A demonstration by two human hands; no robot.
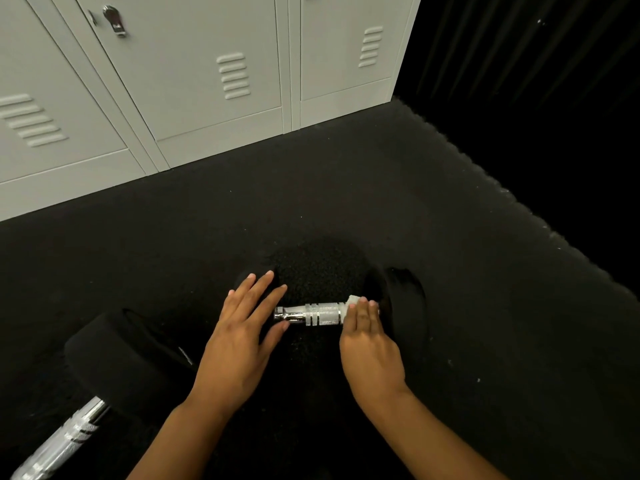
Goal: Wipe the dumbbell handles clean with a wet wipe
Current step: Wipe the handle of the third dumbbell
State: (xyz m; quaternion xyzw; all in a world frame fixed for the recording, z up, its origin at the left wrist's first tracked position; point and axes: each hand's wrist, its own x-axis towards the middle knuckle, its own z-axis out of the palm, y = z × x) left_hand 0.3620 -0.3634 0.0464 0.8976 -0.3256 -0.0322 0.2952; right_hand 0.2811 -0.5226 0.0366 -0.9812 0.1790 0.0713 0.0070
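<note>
L hand (242,327) flat; R hand (367,341) curled.

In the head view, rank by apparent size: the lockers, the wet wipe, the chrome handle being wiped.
1. Lockers, by far the largest, though only partly in frame.
2. Chrome handle.
3. Wet wipe, mostly hidden under the right hand, so its true size is unclear.
</note>
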